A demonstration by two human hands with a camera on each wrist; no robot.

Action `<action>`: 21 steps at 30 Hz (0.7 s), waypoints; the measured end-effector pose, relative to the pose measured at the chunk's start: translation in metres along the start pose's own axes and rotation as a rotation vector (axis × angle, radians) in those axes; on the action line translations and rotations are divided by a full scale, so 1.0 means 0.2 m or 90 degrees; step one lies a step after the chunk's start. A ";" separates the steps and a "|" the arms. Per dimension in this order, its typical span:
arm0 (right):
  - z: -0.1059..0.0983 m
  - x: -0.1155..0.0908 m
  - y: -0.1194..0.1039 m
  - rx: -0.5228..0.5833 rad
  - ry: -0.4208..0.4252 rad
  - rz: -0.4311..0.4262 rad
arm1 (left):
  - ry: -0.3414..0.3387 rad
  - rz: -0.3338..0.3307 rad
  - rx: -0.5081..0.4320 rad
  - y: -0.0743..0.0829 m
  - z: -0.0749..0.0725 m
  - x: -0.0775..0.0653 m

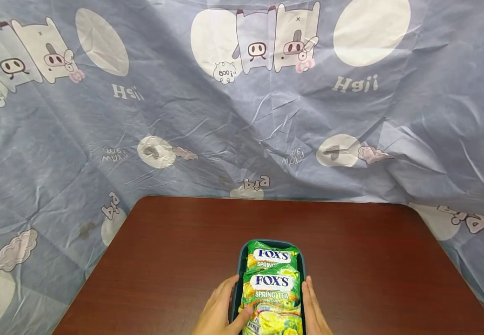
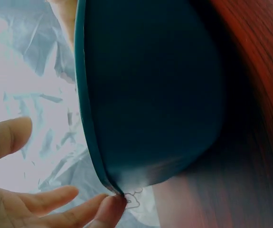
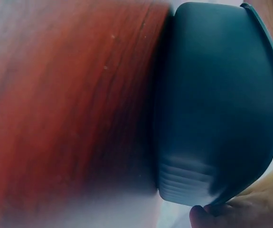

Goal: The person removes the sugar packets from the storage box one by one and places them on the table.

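A dark teal plastic basket [image 1: 302,266] stands at the front middle of the table, its outer wall [image 2: 150,90] close above the wood. Two green and yellow bags of FOX'S Spring Tea candy lie in it: the far bag [image 1: 273,255] is partly covered by the near bag [image 1: 272,295]. My left hand [image 1: 221,309] is at the basket's left side, fingers touching the rim and the thumb reaching over the near bag's edge. Along the opposite side, my right hand [image 1: 314,309] lies with extended fingers; its fingertips [image 3: 198,216] touch the rim.
The brown wooden table [image 1: 175,260] extends on both sides of the basket and behind it. A wrinkled grey-blue cloth [image 1: 208,121] printed with cartoon pigs hangs behind the table and along its left and right sides.
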State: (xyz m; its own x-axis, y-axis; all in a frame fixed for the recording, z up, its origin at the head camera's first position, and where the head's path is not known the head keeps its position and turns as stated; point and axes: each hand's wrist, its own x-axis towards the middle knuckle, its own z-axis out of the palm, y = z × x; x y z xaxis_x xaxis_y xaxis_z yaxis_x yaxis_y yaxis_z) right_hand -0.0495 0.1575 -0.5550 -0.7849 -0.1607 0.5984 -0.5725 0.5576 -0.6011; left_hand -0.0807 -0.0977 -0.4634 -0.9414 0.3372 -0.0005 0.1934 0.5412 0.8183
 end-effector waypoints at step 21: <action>-0.02 -0.01 0.02 -0.018 -0.036 -0.002 | -0.078 -0.057 0.016 0.08 0.15 0.00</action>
State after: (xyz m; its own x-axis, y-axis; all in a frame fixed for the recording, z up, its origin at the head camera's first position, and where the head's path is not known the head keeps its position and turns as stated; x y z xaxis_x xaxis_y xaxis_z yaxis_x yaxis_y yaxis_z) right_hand -0.0484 0.1633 -0.5559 -0.7955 -0.2087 0.5688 -0.5690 0.5799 -0.5831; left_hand -0.0690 -0.0659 -0.4671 -0.9149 0.3773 -0.1432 0.1193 0.5919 0.7972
